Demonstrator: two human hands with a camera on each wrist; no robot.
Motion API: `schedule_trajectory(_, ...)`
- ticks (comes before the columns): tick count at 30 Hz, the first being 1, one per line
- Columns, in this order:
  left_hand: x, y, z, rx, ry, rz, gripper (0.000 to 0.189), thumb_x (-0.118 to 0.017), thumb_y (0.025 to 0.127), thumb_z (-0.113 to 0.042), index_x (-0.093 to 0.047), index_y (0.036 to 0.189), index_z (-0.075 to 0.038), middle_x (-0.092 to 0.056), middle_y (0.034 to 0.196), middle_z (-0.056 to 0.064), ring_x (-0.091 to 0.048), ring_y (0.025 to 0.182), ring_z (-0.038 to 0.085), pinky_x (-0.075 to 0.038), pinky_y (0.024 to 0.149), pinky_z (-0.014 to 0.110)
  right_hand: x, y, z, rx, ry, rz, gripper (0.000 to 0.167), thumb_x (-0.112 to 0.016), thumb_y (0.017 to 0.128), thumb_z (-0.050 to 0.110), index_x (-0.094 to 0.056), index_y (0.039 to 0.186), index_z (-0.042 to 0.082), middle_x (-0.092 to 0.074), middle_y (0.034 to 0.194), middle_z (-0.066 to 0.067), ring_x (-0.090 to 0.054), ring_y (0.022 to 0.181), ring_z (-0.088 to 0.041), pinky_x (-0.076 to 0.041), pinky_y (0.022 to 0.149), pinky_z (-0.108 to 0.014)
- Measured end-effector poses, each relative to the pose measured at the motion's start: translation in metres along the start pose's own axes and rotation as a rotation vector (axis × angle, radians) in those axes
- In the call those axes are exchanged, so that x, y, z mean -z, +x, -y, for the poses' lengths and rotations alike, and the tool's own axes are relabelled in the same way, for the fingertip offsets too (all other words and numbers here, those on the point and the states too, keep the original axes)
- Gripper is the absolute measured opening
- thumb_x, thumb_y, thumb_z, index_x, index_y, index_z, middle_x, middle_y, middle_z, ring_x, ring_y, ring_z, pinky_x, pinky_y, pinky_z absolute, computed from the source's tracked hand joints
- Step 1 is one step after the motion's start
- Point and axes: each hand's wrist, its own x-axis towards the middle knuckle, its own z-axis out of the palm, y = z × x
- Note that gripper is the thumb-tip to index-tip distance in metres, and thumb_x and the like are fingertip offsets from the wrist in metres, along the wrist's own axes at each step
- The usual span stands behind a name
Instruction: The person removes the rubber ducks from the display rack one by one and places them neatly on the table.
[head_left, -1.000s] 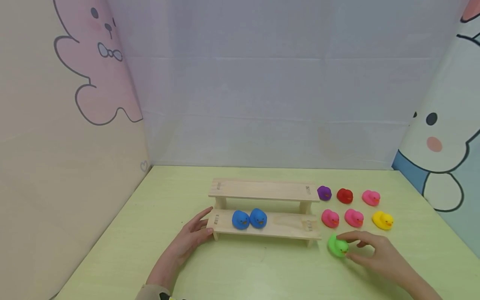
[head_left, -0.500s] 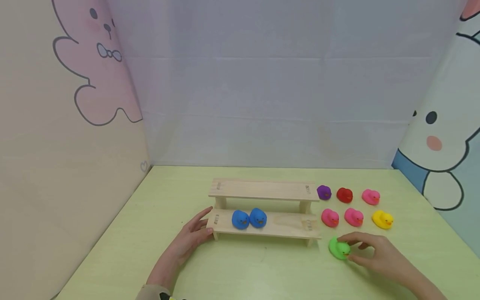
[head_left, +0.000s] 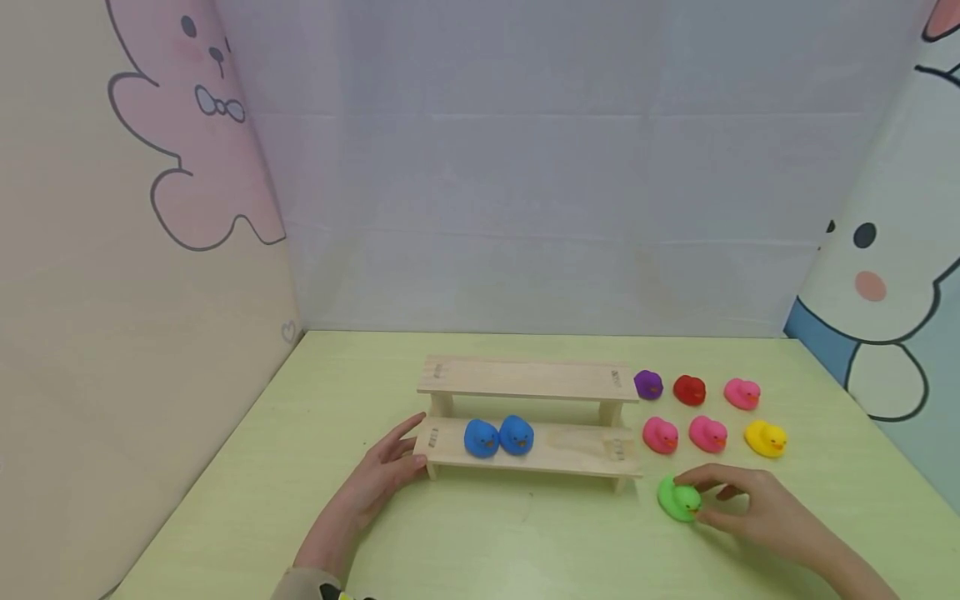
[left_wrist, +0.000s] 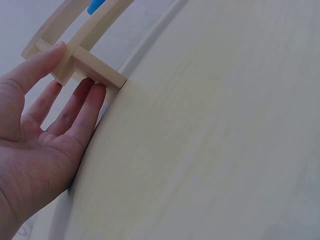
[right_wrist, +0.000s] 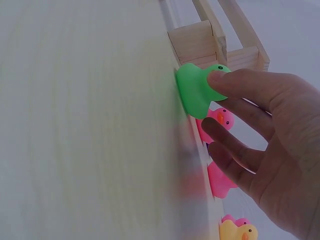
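Note:
My left hand (head_left: 381, 475) grips the left end of a two-step wooden shelf (head_left: 570, 446). In the left wrist view the thumb lies on the board's end (left_wrist: 67, 62), with fingers at the leg below. Two blue rubber ducks (head_left: 482, 439) sit side by side on the lower step. To the right of the shelf, my right hand (head_left: 757, 508) pinches a green rubber duck (head_left: 678, 499) by its head, between thumb and forefinger. The right wrist view has the thumb on the head of the green duck (right_wrist: 192, 92); that duck appears to rest on the table.
Behind the right hand stand a purple duck (head_left: 648, 385), a red duck (head_left: 690, 390), several pink ducks (head_left: 708, 434) and a yellow duck (head_left: 766, 438). Cloth walls with cartoon animals enclose the pale green table (head_left: 525, 550) at the back and sides.
The green duck and my right hand have shifted slightly toward me and to the right, then almost stopped. My left hand and the shelf have stayed in place.

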Motion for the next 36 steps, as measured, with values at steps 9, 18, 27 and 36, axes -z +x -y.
schedule_trajectory(9,0.0001,0.0002,-0.0003,0.003,0.002,-0.007,0.064,-0.062,0.085,-0.008,-0.035,0.139,-0.027,-0.041,0.131,0.018,-0.053,0.110,0.024,-0.044,0.090,0.034,0.0014,0.0004,0.0012,-0.007,0.009,0.017,0.036,-0.070,0.076,0.039,-0.062,0.109,0.027,-0.062,0.102,0.015,-0.056,0.088,-0.002,-0.049,0.070,-0.021)
schedule_trajectory(18,-0.0003,0.0003,-0.0005,0.007,0.009,-0.012,0.063,-0.062,0.085,-0.009,-0.035,0.139,-0.028,-0.042,0.132,0.017,-0.052,0.111,0.024,-0.044,0.091,0.034,0.0024,0.0003,0.0003,-0.010,0.026,0.034,0.036,-0.070,0.077,0.038,-0.061,0.110,0.027,-0.062,0.102,0.014,-0.056,0.088,-0.003,-0.049,0.070,-0.021)
schedule_trajectory(27,-0.0008,0.0013,-0.0002,0.006,0.009,-0.022,0.063,-0.063,0.085,-0.010,-0.036,0.138,-0.029,-0.042,0.132,0.016,-0.052,0.111,0.024,-0.044,0.090,0.034,0.0050,0.0018,0.0007,-0.044,0.034,0.052,0.036,-0.069,0.077,0.038,-0.061,0.111,0.028,-0.062,0.104,0.013,-0.055,0.089,-0.002,-0.048,0.070,-0.021)
schedule_trajectory(36,-0.0002,0.0009,-0.0001,-0.001,0.006,-0.010,0.063,-0.062,0.085,-0.008,-0.035,0.139,-0.027,-0.042,0.131,0.017,-0.051,0.111,0.024,-0.044,0.090,0.034,0.0055,0.0004,0.0009,-0.043,0.030,0.041,0.036,-0.069,0.078,0.037,-0.061,0.112,0.027,-0.062,0.104,0.013,-0.055,0.089,-0.002,-0.049,0.070,-0.021)
